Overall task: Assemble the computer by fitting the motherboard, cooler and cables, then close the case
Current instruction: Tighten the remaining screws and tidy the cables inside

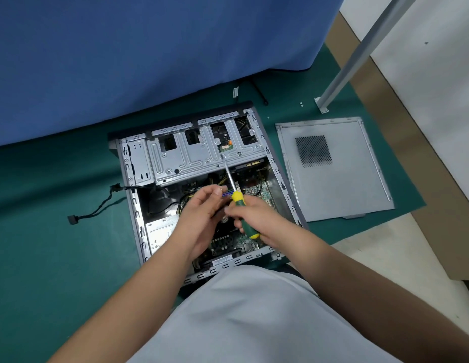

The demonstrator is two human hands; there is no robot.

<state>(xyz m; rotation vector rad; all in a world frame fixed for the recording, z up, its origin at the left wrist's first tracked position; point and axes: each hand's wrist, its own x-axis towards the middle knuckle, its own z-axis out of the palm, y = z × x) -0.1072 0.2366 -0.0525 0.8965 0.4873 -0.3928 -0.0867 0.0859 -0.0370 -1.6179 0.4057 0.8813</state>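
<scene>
On the green mat (44,258) lies the open computer case (280,176), its side panel (333,179) flat just beside it on the right. Over the motherboard (262,191) the right hand (257,218) wraps its fingers round the green and yellow handle of a screwdriver (242,208), whose tip meets the metal drive cage (191,155). Next to it hovers the left hand (202,213), fingers loosely curled, holding nothing that shows. A black cable (97,208) trails out on the left

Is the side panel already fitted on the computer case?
No, the side panel lies flat on the green mat to the right of the computer case, which is open at the top with the motherboard showing.
</scene>
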